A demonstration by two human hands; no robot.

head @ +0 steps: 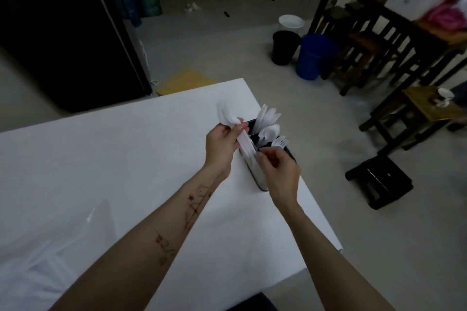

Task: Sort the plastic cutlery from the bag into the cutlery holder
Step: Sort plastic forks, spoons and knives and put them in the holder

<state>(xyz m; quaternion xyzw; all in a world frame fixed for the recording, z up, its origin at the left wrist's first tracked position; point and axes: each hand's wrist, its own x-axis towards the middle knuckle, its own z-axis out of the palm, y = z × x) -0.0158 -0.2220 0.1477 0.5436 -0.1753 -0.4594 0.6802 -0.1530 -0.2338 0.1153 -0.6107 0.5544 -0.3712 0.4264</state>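
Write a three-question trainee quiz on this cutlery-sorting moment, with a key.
1. True or false: the left hand grips a bundle of white cutlery.
2. The cutlery holder stands near which table edge? A) right B) left C) near
3. Fill in: the clear plastic bag lies at the table's near-____ part.

Key
1. True; the right hand pinches at the bundle's lower end.
2. A
3. left

Cutlery holder [262,171] on table [126,159], bag [50,247] left.
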